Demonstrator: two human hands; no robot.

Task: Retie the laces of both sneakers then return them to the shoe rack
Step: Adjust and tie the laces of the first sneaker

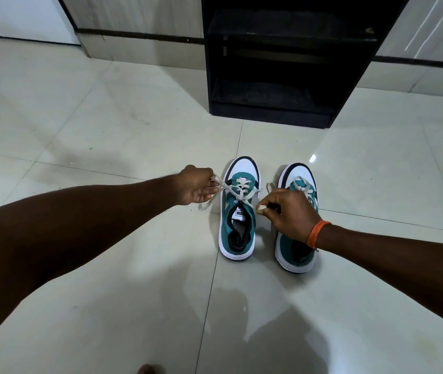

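Note:
Two teal-and-white sneakers stand side by side on the tiled floor, toes pointing away from me. On the left sneaker (239, 211) the white lace (237, 191) is stretched out to both sides. My left hand (196, 188) pinches a lace loop just left of that shoe. My right hand (287, 214) pinches the other lace end at its fingertips, right of the tongue, and partly covers the right sneaker (297, 247). An orange band circles my right wrist. The black shoe rack (277, 114) stands on the floor behind the sneakers, its shelves bare.
Glossy pale floor tiles (107, 147) spread all around the sneakers. A wall with a dark skirting strip (139, 36) runs behind the rack. A toe tip (147, 369) shows at the bottom edge of the view.

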